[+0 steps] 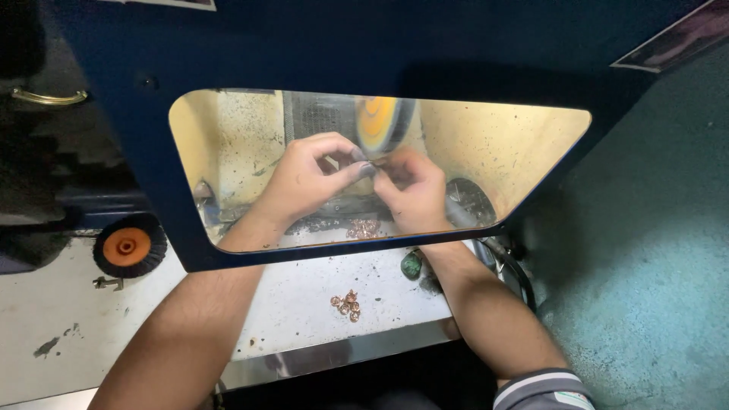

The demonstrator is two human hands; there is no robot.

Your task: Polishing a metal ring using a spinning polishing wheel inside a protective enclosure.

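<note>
Nearest the camera, two bare forearms reach over the front edge of the white workbench (68,326), the right one ending in a striped sleeve cuff (543,387). Behind the clear guard window (228,144) of a dark blue hood, the left hand (307,178) and right hand (414,193) meet, fingertips pinched shut on a small metal piece (377,162), too small to identify, held just below the spinning orange buffing wheel (380,121). Small copper-coloured pieces (347,304) lie mid-bench between the arms. A spare orange-hubbed brush wheel (127,246) sits at the left.
</note>
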